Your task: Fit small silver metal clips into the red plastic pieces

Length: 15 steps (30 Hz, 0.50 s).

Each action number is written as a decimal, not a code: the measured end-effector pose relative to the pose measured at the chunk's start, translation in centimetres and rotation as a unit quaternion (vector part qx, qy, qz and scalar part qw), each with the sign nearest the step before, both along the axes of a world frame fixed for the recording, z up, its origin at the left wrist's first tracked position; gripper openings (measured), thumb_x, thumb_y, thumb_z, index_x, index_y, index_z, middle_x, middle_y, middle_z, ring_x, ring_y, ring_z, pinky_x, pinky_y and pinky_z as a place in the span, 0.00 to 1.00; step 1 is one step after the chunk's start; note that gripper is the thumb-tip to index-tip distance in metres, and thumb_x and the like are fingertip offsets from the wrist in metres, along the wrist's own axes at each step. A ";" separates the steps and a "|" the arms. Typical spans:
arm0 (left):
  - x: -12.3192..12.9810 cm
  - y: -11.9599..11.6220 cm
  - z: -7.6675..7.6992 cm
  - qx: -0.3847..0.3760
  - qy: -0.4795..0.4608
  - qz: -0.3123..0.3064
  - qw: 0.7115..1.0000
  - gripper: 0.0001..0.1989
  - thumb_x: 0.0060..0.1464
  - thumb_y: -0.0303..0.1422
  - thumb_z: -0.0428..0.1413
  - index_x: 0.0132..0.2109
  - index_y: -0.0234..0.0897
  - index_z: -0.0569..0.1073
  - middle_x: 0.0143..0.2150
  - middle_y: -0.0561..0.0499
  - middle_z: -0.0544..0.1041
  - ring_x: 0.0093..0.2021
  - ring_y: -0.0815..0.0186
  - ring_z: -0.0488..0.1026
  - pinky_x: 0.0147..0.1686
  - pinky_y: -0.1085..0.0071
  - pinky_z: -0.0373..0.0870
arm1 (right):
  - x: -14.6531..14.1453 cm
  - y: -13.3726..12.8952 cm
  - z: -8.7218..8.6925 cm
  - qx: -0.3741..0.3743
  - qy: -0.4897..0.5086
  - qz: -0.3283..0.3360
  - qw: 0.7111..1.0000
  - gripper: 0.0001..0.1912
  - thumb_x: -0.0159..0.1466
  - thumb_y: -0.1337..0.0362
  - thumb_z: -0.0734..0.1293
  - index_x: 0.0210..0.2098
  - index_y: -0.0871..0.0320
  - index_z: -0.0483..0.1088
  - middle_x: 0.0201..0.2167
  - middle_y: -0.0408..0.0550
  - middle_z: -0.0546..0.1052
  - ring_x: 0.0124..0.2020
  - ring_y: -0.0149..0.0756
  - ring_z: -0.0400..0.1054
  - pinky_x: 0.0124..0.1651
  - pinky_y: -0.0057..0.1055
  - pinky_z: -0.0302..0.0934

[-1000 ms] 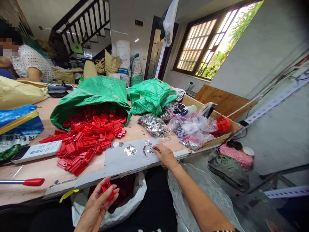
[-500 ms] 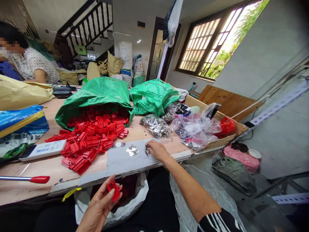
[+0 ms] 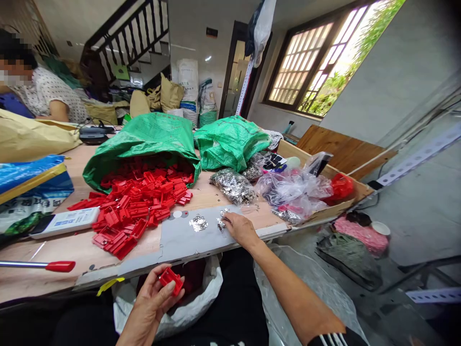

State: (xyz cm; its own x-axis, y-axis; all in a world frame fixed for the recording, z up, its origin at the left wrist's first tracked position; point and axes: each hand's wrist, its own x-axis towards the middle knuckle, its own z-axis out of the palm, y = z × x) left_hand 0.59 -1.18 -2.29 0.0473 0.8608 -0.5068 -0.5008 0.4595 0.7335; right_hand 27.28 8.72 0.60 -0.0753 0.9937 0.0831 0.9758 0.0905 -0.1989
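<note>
My left hand is closed around a red plastic part, held low over an open white sack below the table edge. My right hand rests over the grey sheet on the table, its fingertips pinched together at a small scatter of metal pieces. Whether a piece is between those fingertips is too small to tell. A flat pile of shiny metal pieces lies to the left of that hand. Further left, a heap of red plastic parts spills from a green woven bag.
A clear bag of metal pieces lies behind my right hand. Plastic bags fill a wooden tray on the right. A white box and a red-handled lever are on the left. Another person sits at the far left.
My right hand has drawn slightly right and toward me, uncovering more of the small metal pieces. The red part in my left hand has turned and tilted a little.
</note>
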 end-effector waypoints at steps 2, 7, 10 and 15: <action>0.1 -0.1 0.1 0.002 0.002 0.005 1.000 0.31 0.29 0.33 0.71 0.44 0.39 0.68 0.35 0.49 0.78 0.42 0.50 0.78 0.37 0.61 0.77 | -0.1 -0.3 0.1 -0.007 -0.006 -0.009 1.000 0.08 0.64 0.60 0.61 0.38 0.54 0.70 0.37 0.47 0.76 0.38 0.37 0.69 0.37 0.29 0.56; 0.2 0.0 0.0 0.026 0.014 0.011 1.000 0.30 0.28 0.33 0.71 0.41 0.38 0.68 0.32 0.49 0.80 0.35 0.57 0.79 0.34 0.66 0.76 | -1.1 -0.4 0.1 -0.020 -0.018 -0.011 1.000 0.07 0.61 0.58 0.65 0.36 0.54 0.70 0.37 0.46 0.75 0.37 0.35 0.69 0.35 0.27 0.56; 0.0 0.0 -0.3 0.039 0.028 0.013 0.999 0.29 0.28 0.33 0.71 0.40 0.38 0.68 0.30 0.50 0.80 0.30 0.61 0.78 0.31 0.69 0.75 | -1.5 -0.2 0.1 -0.019 -0.023 -0.015 0.999 0.06 0.63 0.62 0.63 0.36 0.55 0.70 0.37 0.48 0.75 0.36 0.36 0.69 0.35 0.28 0.56; -0.2 0.1 -0.4 0.040 0.037 0.030 0.998 0.29 0.26 0.34 0.71 0.39 0.37 0.68 0.28 0.50 0.80 0.28 0.61 0.78 0.30 0.68 0.75 | -2.1 -1.0 -0.2 -0.009 -0.017 -0.014 1.000 0.05 0.63 0.63 0.62 0.38 0.54 0.69 0.39 0.48 0.75 0.36 0.36 0.70 0.35 0.28 0.56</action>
State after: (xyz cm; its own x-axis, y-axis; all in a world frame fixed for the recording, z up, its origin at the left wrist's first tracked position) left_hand 0.38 -1.09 -2.64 -0.0400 0.8989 -0.4363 -0.4678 0.3690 0.8031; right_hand 25.18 7.77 0.42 -0.0493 0.9968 0.0632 0.9842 0.0592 -0.1668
